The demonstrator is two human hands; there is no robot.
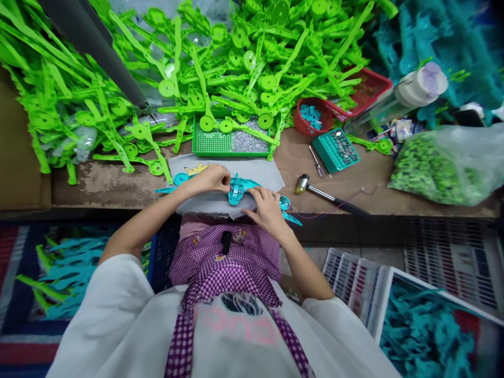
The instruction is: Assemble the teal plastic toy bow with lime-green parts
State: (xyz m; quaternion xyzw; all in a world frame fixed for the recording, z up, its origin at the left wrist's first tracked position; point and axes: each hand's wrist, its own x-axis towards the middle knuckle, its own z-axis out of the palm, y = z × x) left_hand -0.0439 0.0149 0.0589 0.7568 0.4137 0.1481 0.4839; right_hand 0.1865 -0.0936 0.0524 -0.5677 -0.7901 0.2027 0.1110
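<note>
A turquoise plastic part [237,190] with a central block and a long arm to each side lies across a light grey cloth [271,176] at the bench edge. My left hand [210,180] is closed, fingertips pinched just left of the central block and covering some of the left arm. Over the right arm rests my right hand [269,209], its fingers bent around the part and its thumb lower down. A round disc and pointed tip stick out beyond each hand. Just behind the cloth sits a green perforated tray [212,143] with small silvery metal pieces.
Bright green plastic arms [244,68] are heaped along the back. To the right are a red bowl [303,128], a teal tray [331,163] of metal discs, a screwdriver [316,161], a hammer [326,195], a bottle [411,94] and a bag [437,170] of green pieces. A dark tool [118,68] hangs upper left.
</note>
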